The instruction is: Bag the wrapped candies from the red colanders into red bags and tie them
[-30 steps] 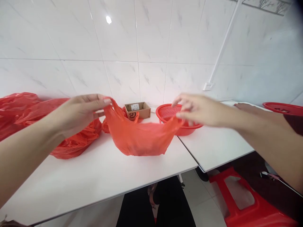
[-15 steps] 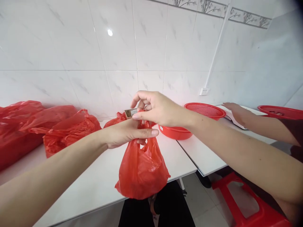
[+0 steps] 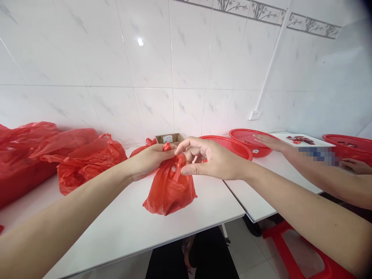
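Note:
A filled red plastic bag (image 3: 171, 195) hangs over the white table in front of me, its top gathered and twisted. My left hand (image 3: 151, 159) is closed round the gathered neck, with a bit of red plastic poking up above the fingers. On the bag's right side, my right hand (image 3: 210, 158) has its fingers curled and its thumb below, gripping a handle loop. The bag's contents are hidden, and the left fingertips are partly covered by plastic.
Crumpled red bags (image 3: 90, 161) lie to the left. A cardboard box (image 3: 170, 138) stands by the wall. Red sieve baskets (image 3: 244, 136) are at right, near a co-worker's arm (image 3: 305, 166) and a white scale (image 3: 316, 142) bearing small packets. A red stool (image 3: 302, 252) stands below.
The bag has risen and moved slightly away from me. My right hand has shifted down and right, from above my left hand to beside it. Packets now show on the scale; the co-worker's arm has moved.

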Demonstrator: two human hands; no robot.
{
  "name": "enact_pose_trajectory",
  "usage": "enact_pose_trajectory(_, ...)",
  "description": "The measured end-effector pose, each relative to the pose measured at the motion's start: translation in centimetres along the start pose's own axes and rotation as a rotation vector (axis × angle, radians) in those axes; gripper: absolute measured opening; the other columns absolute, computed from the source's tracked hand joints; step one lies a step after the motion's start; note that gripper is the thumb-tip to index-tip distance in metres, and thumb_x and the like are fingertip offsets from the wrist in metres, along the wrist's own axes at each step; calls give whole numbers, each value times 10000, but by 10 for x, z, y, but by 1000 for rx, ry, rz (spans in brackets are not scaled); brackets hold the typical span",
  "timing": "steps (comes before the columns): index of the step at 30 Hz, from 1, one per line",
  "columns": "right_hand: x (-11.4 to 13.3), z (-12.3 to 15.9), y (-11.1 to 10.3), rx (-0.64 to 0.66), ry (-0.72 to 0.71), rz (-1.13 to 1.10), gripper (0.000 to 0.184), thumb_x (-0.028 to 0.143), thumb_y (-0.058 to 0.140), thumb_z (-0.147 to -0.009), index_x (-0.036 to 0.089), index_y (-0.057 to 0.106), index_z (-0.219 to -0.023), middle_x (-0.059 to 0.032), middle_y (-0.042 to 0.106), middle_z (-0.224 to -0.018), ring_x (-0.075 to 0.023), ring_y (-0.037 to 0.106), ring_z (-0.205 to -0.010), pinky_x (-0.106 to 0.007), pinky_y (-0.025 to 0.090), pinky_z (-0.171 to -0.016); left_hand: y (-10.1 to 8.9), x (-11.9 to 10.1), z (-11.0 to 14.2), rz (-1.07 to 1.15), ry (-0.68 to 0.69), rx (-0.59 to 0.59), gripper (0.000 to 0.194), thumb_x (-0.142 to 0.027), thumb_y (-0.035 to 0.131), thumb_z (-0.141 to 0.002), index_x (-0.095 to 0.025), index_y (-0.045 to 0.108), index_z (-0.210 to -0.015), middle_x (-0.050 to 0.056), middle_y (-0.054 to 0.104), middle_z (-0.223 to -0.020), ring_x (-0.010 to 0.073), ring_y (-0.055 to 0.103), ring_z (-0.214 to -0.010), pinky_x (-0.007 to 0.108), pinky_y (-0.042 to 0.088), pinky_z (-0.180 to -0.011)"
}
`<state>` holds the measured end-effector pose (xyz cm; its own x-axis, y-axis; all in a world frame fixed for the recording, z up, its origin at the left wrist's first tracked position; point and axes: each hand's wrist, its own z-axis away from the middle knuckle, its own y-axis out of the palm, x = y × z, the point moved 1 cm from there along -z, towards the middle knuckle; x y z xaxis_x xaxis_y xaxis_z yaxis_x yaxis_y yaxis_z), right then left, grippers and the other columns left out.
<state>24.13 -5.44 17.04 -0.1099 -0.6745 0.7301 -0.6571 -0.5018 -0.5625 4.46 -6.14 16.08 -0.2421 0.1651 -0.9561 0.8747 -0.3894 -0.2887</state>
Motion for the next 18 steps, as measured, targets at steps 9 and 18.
enact_pose_trajectory(9,-53,-9,18,-46,144,-86,308,263,424,-978,267,528,-1269,-37,622,-1197,-178,549,-1173,-387,430,-1022,9,10,0,-878,322,-239,240,-19,482,-684,-209,564,-806,-18,605,-726,117,503,-567,255,384,-536)
enact_pose_trajectory(18,-61,6,14,103,226,-228,199,363,579,-919,188,589,-1015,-42,679,-949,-178,656,-925,-394,504,-916,8,25,7,-914,587,-263,150,-170,524,-830,-221,524,-972,28,610,-1015,112,547,-664,245,425,-575)
